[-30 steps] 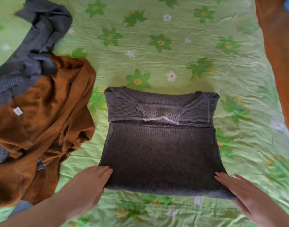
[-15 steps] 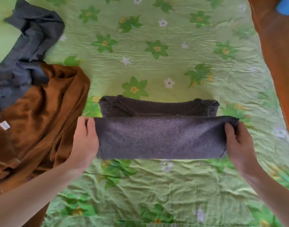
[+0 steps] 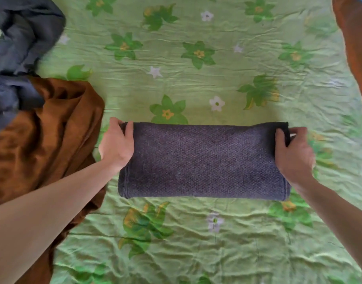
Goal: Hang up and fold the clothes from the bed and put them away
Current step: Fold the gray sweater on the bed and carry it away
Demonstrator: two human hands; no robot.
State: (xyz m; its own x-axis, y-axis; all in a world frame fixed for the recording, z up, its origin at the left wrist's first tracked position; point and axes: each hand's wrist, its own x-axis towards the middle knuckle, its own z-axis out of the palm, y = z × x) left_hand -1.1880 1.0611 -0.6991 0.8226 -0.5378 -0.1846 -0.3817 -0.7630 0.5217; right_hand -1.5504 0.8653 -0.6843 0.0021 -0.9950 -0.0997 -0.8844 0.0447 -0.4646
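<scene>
A dark grey knitted sweater (image 3: 202, 160) lies folded into a compact rectangle in the middle of the bed. My left hand (image 3: 116, 143) grips its far left corner, thumb on top of the knit. My right hand (image 3: 293, 152) grips the far right corner, fingers curled round the edge. A crumpled brown garment (image 3: 42, 136) lies to the left of the sweater, with a grey-blue garment (image 3: 18, 50) heaped behind it at the top left.
The green flowered bedsheet (image 3: 196, 58) covers the whole bed and is wrinkled. An orange-brown surface (image 3: 354, 44) runs down the right edge, with a bit of blue at the top right corner.
Both hands took the sweater's near hem and folded it away from me over the collar half. The sweater now lies as a closed rectangle, both hands at its far corners.
</scene>
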